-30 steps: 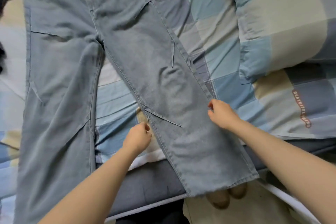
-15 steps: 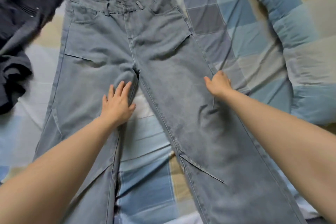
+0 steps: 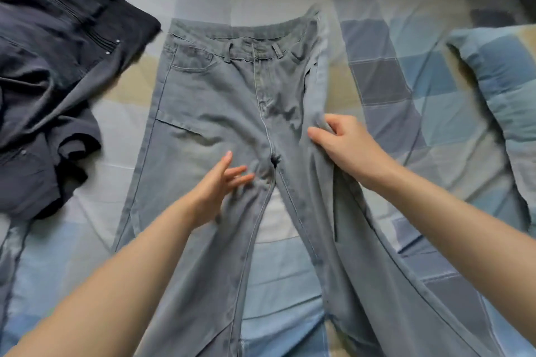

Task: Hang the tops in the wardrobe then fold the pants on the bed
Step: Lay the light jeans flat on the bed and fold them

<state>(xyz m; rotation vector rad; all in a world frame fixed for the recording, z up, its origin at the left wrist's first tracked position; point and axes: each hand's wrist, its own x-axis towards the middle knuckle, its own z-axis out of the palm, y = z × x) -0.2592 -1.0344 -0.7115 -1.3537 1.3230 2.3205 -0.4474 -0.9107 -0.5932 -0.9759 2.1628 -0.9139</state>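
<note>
Jeans (image 3: 220, 113) lie lengthwise, waistband far, legs toward the person

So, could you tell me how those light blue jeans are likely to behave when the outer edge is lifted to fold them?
The light blue jeans will probably drape limply: the fabric already bunches where the right hand pinches it. Both legs trail down the checked bedsheet, so they would likely drag behind. The left hand, fingers spread near the crotch, may help anchor them.
</note>
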